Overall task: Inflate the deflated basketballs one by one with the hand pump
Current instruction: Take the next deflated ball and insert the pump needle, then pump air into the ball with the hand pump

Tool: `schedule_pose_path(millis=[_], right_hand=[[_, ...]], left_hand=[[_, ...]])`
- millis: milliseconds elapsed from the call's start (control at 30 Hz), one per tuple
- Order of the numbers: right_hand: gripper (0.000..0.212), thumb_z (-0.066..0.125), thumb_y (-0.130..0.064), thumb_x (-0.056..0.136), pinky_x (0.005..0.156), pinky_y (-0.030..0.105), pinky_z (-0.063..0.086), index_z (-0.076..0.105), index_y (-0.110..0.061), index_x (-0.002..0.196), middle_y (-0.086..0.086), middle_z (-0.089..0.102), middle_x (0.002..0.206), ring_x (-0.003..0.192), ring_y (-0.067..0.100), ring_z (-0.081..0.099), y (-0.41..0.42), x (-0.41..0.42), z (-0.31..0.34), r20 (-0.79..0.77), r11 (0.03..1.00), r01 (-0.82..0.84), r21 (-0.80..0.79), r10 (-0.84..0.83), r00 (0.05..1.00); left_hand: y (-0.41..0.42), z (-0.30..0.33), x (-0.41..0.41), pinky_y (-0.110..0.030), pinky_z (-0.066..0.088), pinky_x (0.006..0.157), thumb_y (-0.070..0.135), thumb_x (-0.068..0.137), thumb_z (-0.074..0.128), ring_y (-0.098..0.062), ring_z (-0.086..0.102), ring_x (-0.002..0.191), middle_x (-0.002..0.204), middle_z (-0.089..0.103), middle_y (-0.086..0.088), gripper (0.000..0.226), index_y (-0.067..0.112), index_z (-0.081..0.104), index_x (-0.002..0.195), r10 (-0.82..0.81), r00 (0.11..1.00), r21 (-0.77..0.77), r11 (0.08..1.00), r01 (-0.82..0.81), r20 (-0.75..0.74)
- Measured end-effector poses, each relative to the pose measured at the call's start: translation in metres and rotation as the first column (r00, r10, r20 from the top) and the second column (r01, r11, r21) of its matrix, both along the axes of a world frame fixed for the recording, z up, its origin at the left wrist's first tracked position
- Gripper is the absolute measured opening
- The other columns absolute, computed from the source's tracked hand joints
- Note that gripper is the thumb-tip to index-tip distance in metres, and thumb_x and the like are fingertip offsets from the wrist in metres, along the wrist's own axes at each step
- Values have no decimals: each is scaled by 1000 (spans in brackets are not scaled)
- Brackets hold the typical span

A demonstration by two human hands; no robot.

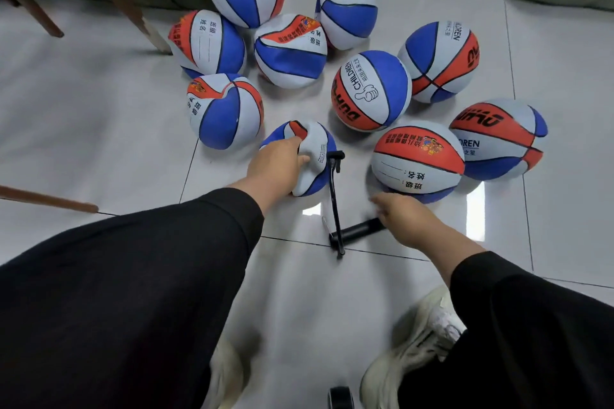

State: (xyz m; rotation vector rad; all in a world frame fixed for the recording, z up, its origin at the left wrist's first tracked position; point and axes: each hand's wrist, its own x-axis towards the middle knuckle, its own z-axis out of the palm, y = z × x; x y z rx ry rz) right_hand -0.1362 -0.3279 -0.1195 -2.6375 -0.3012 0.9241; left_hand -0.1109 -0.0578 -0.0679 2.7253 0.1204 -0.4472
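1. The person crouched over a tiled floor [332,309], and ten blue, white and red basketballs lay there in a loose cluster in front of them.

2. The left hand [277,161] rested on the nearest ball, a crumpled deflated basketball [310,156]. Its fingers were closed on the soft white panel and pressed it in, so this ball was gripped from its left side.

3. The hand pump [357,232] lay on the floor just below and to the right of that ball. Its black barrel ran from lower left to upper right, and its thin black hose [334,196] went up from the lower end toward the held ball, almost touching it.

4. The right hand [403,217] was at the upper right end of the barrel. The picture was blurred there, so I could not tell if the fingers were closed on the pump or only touching it.

5. In my judgement the right hand was clearly nearer to the pump, and it should take the barrel along its long axis, while the left hand holds the ball steady so the hose tip can meet the valve. The valve itself was not visible.

6. Several balls at the far left looked dented; those at the right looked round.
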Motion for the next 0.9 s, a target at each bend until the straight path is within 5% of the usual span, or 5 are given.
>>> schedule_pose_path(millis=[133, 233, 400, 733, 900], right_hand=[[54, 53, -4, 97, 111, 38, 42, 49, -21, 149, 6, 55, 148, 133, 30, 52, -4, -16, -28, -55, 989, -118, -90, 113, 992], [47, 54, -3, 91, 101, 41, 44, 59, -26, 132, 1, 62, 130, 122, 27, 57, -5, -22, -42, 29, 951, -221, -216, 232, 972], [35, 56, -4, 88, 96, 42, 38, 60, -24, 117, 0, 57, 116, 114, 26, 54, 2, -21, -42, 71, 884, -245, -398, 296, 953], [29, 61, -43, 96, 69, 34, 42, 57, -20, 113, 4, 62, 104, 92, 27, 59, 16, -13, 16, -122, 929, -302, -213, 281, 952], [31, 61, -46, 97, 69, 33, 46, 60, -18, 111, 5, 64, 100, 88, 25, 62, 29, -21, 66, -118, 989, -129, -73, 120, 986]], left_hand=[[-11, -7, -2, -38, 42, 74, 37, 106, 55, -37, 62, 98, 93, 60, -8, 28, 15, 58, 123, 41, 997, 47, 998, -44, 73], [-16, -6, -1, -43, 46, 91, 30, 102, 61, -35, 59, 111, 118, 64, -9, 45, 21, 50, 145, 84, 986, 24, 996, -88, 145], [-6, -11, -7, -44, 49, 90, 24, 100, 62, -36, 59, 112, 123, 61, -13, 45, 16, 51, 143, 117, 985, 10, 993, -119, 126], [-5, -1, -24, -48, 45, 108, 19, 98, 60, -32, 53, 125, 139, 55, -10, 59, 16, 43, 154, 145, 973, -80, 988, -132, 181], [-18, 34, -52, -35, 44, 67, 36, 107, 49, -25, 55, 79, 87, 59, -3, 33, 12, 62, 88, 419, 859, -235, 903, -360, 294]])
